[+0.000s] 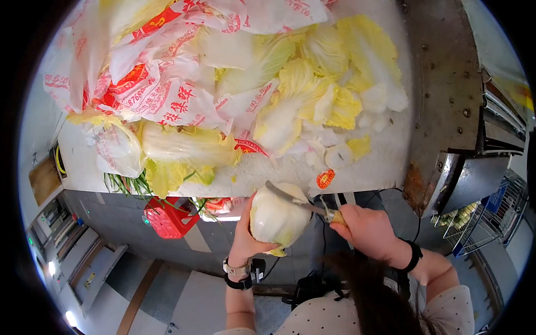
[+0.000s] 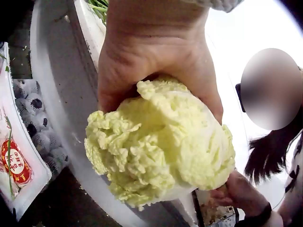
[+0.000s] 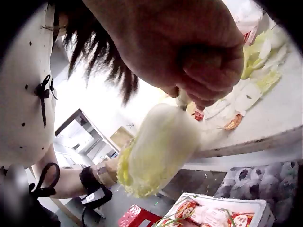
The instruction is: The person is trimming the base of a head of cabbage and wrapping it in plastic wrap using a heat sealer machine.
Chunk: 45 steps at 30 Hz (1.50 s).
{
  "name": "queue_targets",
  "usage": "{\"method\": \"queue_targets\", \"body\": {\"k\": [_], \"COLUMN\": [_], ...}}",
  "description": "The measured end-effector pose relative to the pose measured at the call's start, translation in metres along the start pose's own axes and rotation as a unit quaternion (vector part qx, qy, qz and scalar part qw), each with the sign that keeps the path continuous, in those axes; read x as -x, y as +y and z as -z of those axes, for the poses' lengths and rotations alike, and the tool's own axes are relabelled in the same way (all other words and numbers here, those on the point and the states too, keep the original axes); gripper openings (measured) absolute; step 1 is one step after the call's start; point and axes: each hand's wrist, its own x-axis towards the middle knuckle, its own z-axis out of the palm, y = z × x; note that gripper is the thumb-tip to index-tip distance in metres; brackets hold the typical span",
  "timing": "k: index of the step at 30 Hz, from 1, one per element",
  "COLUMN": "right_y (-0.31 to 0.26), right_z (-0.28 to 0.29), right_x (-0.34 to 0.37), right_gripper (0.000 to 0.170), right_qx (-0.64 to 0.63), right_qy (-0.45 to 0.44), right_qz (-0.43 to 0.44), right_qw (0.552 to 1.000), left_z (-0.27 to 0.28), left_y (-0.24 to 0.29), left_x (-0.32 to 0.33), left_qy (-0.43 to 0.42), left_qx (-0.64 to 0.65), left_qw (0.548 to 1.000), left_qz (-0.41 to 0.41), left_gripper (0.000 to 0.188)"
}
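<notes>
A pale napa cabbage (image 1: 273, 220) is held up in front of the table edge by my left hand (image 1: 243, 240), with fingers and thumb spread around its sides. In the left wrist view its frilly yellow-green leaf end (image 2: 161, 146) faces the camera. My right hand (image 1: 365, 230) grips the handle of a knife, and its curved blade (image 1: 287, 197) lies across the cabbage's white base end in the head view. The right wrist view shows the curled right fist (image 3: 189, 61) just above the cabbage (image 3: 163, 142); there the blade is hidden.
On the white table (image 1: 385, 162) lie loose cabbage leaves (image 1: 301, 106), trimmings, a red-and-gold label (image 1: 325, 178) and red-printed plastic wrapping (image 1: 162, 84). Another cabbage (image 1: 187, 146) lies near the front edge. Below are a red stool (image 1: 170, 218) and a white box (image 3: 255, 208) of packets.
</notes>
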Motion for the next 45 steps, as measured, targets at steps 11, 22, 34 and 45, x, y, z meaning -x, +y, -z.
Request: {"method": "queue_targets", "body": {"k": [11, 22, 34, 45], "right_y": [0.008, 0.013, 0.025, 0.024], "right_z": [-0.007, -0.030, -0.038, -0.005], "right_x": [0.000, -0.015, -0.015, -0.054], "right_gripper": [0.033, 0.031, 0.027, 0.048], "right_qx": [0.003, 0.024, -0.134, 0.143], "right_qy": [-0.032, 0.006, -0.023, 0.251], "right_qz": [-0.001, -0.009, -0.066, -0.065], "right_qw": [0.999, 1.000, 0.989, 0.955], "left_z": [0.002, -0.001, -0.001, -0.018], "left_y": [-0.009, -0.019, -0.062, -0.036], "left_x": [-0.001, -0.003, 0.023, 0.064], "left_qy": [-0.001, -0.002, 0.028, 0.164], "left_qx": [0.026, 0.083, 0.384, 0.412], "left_qw": [1.000, 0.997, 0.920, 0.896], "left_qz": [-0.003, -0.005, 0.065, 0.025], "left_gripper": [0.112, 0.110, 0.075, 0.058]}}
